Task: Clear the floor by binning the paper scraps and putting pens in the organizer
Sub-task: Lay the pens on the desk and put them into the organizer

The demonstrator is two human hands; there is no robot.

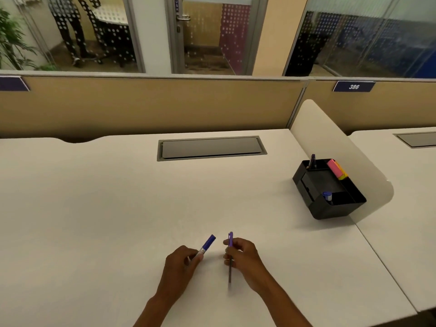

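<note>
My left hand [180, 263] is closed around a blue-capped marker [207, 244] whose cap points up and to the right. My right hand [243, 257] grips a slim purple pen [230, 241] held nearly upright, its dark tip pointing down toward me. Both hands hover just above the white desk [106, 208], close together near its front. A black desk organizer [328, 190] stands far right on the desk. It holds a dark pen [312, 161] in its back corner, a blue-capped item [327, 196] in its front slot and pink and orange sticky notes [336, 169]. No paper scraps or bin show.
A grey cable hatch [211, 147] is set into the desk at the back. A rounded white divider [330, 147] separates this desk from the neighbouring one on the right. A tan partition [141, 105] runs behind, with glass office walls beyond.
</note>
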